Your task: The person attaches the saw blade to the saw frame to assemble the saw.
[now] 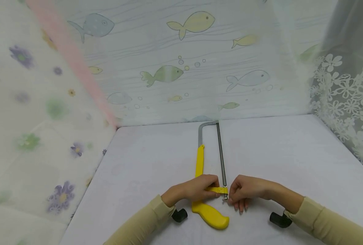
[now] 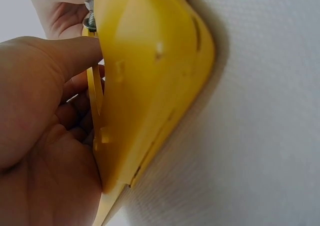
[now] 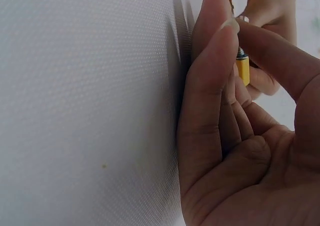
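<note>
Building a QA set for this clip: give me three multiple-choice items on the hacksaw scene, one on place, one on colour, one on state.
1. Where does the yellow-handled metal-frame hacksaw lie?
A. flat on the white table
B. hanging on the fish-print backdrop
C. lifted in the air

2. What colour is the saw's handle?
A. red
B. yellow
C. black

3. What is the right hand doing?
A. resting flat and apart from the saw
B. gripping the far end of the frame
C. pinching the small metal nut at the near end of the blade

Answers: 1 A, the head view shows the saw lying on the white table; 2 B, the handle is yellow in the head and left wrist views; 3 C, fingertips close on the metal nut while the left hand holds the yellow frame beside it.
</note>
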Demonstrator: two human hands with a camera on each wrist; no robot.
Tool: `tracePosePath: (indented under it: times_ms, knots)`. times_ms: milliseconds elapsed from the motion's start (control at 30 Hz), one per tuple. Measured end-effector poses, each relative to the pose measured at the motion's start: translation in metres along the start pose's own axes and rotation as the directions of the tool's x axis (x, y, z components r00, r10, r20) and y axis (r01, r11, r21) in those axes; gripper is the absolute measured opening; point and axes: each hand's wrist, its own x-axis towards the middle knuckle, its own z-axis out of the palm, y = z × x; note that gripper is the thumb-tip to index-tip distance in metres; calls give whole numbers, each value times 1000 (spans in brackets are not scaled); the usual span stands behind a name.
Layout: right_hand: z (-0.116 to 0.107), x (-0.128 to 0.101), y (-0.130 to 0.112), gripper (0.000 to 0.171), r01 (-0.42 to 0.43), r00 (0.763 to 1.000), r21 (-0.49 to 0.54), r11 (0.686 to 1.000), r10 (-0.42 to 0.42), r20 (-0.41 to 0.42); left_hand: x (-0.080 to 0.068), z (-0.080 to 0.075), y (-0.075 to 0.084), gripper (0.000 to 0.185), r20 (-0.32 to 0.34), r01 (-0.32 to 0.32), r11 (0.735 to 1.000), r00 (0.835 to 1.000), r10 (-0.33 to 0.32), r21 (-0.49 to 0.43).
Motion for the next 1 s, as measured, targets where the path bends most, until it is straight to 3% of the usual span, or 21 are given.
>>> tracePosePath:
  times_ms: [400, 700, 1000]
  knots:
    - [4, 3, -3, 25, -14, 998, 20, 1000, 12, 56, 0, 1, -1, 12, -3, -13, 1000, 1000, 13, 1]
    - [8, 6, -5, 36, -56, 998, -19, 998, 56, 3, -1, 0, 1, 11, -2, -18, 1000, 1000, 18, -2]
    - [7, 3, -5, 30, -66, 998, -40, 997, 65, -18, -2, 0, 1, 11, -6, -10, 1000, 1000, 10, 4]
